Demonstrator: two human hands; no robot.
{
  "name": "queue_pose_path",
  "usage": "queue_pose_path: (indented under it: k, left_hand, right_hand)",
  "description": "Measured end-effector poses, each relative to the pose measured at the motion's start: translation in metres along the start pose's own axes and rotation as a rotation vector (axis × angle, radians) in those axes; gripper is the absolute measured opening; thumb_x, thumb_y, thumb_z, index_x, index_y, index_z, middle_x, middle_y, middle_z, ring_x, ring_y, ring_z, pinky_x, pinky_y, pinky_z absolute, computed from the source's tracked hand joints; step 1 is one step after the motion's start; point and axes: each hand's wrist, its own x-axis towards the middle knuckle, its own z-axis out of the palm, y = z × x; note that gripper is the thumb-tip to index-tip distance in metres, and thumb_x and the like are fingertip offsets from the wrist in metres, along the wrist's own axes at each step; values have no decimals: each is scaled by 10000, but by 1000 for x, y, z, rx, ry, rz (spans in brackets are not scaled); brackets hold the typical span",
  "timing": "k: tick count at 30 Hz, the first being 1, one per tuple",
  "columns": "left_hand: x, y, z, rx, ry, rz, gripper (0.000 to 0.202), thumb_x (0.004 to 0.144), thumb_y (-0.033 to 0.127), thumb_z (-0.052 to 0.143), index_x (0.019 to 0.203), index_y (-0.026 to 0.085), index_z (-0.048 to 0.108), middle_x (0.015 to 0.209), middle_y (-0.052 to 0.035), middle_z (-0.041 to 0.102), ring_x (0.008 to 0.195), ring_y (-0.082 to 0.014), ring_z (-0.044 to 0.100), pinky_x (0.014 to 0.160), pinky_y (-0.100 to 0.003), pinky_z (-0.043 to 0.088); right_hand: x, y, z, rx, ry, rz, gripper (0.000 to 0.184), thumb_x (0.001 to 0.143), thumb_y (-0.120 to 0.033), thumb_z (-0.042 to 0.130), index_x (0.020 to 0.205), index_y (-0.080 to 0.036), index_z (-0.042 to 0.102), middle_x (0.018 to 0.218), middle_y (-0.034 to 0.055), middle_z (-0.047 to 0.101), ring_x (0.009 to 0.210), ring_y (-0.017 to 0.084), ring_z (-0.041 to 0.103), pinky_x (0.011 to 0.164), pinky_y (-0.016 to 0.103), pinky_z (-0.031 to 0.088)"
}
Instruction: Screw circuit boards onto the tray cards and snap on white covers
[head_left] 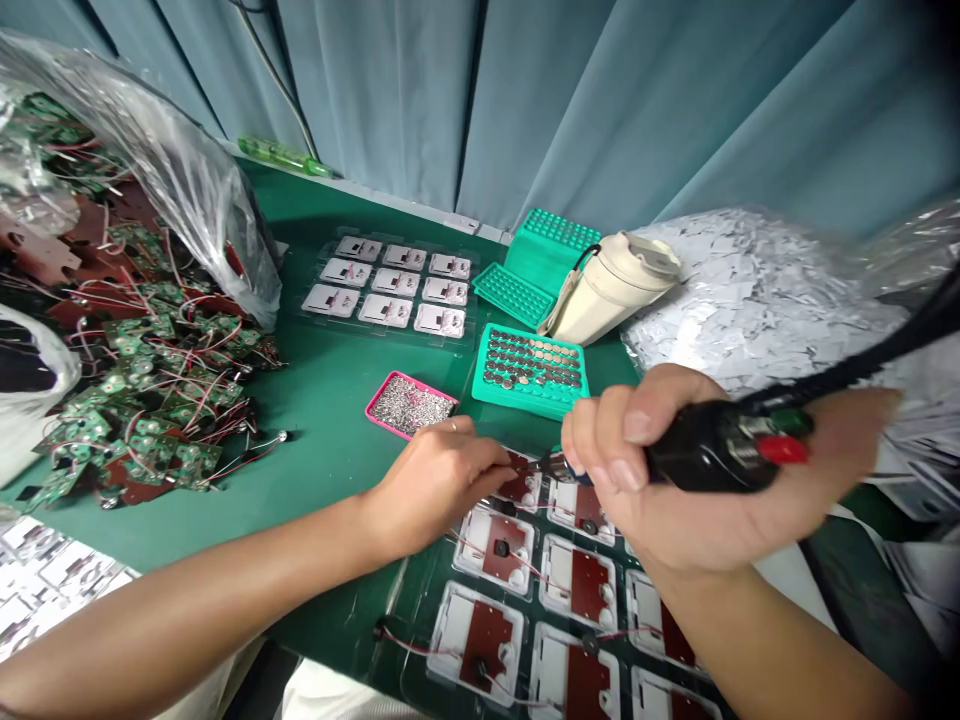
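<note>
Right hand [667,510] wrapped round a black power screwdriver [697,455]; tip at the brown board [523,488] beside the left hand [439,480]; its fingertips bunched, any pinch I can't tell; pink tray [386,429] just beyond.

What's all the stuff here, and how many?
Curtain: one, blue-grey, back
Cable: one, grey, back
Table: one, green, middle
Clear bag: one, colourless, left
Circuit boards: many, green-brown, left
Translucent object: one, green, back edge
White panels: nine, white, back rows
Gridded trays: count unclear, teal, back
Pouch: one, cream, back right
Disc tray: one, teal, centre
Discs: many, silvery, inside it
Pink tray: one, pink, centre
Tiny bits: many, silvery, inside it
Cases: several, white-brown, front
Wired discs: several, black, over cases
Heap: one, white, right
Printed pieces: many, black-white, lower left
Corded tool: one, black, right
Left hand: one, bare, by tool's tip
Right hand: one, bare, around tool
</note>
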Motion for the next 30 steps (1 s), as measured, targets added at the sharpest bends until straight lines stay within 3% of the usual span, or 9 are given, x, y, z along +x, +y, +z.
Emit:
queue_pose_path:
  k: [4, 11, 15, 19, 24, 27, 30]
  left_hand:
    - [1, 1, -8, -2, -94, -41, 198, 954, 145, 471, 972, 132, 668, 746, -49, 632, 741, -187, 569, 651, -299, 470]
    - [1, 1, -2, 196, -199, -11, 212, 942, 121, 386, 919, 115, 597, 681, -45, 582, 757, -213, 546, 632, -311, 467]
    - [0, -1, 2, 283, -188, 103, 266, 967, 116, 373, 812, 133, 588, 613, -27, 524, 685, -201, 500, 618, -304, 441]
    - [1, 1, 5, 273, -110, 200, 295, 971, 140, 434, 731, 138, 604, 659, -33, 532, 658, -182, 429, 649, -316, 408]
    - [3, 7, 4, 138, -84, 176, 238, 957, 221, 514, 808, 133, 677, 717, -48, 562, 714, -194, 438, 663, -325, 392]
    - [3, 9, 2, 85, -108, 166, 223, 943, 184, 510, 804, 129, 676, 731, -54, 574, 726, -192, 452, 686, -320, 407]
    - [4, 4, -9, 91, -95, 124, 194, 931, 276, 567, 915, 119, 681, 816, -68, 608, 792, -206, 502, 726, -321, 445]
  right_hand:
    - [3, 9, -6, -19, 76, -25, 671, 847, -754, 389, 616, -194, 679, 393, -4, 433, 363, 128, 422, 388, 282, 319]
    - [1, 21, -8, -28, -15, 26, 578, 860, -676, 418, 651, -203, 677, 409, -3, 458, 377, 136, 434, 406, 285, 329]
    - [2, 20, -9, -13, -152, 36, 624, 839, -725, 408, 680, -193, 694, 419, -1, 467, 362, 125, 417, 401, 276, 331]
    - [-5, -1, -7, 25, -182, 104, 611, 841, -722, 450, 717, -184, 712, 425, 8, 501, 385, 132, 440, 415, 271, 339]
    - [-13, -18, -2, 69, -198, 166, 498, 873, -601, 528, 729, -169, 729, 464, 35, 561, 447, 155, 489, 470, 295, 375]
    - [-13, -14, -1, 85, -184, 152, 475, 859, -600, 555, 730, -177, 727, 478, 39, 573, 453, 161, 484, 482, 313, 384]
    - [-11, -7, -3, 76, -151, 116, 525, 835, -662, 546, 726, -179, 721, 479, 37, 563, 448, 159, 486, 462, 313, 380]
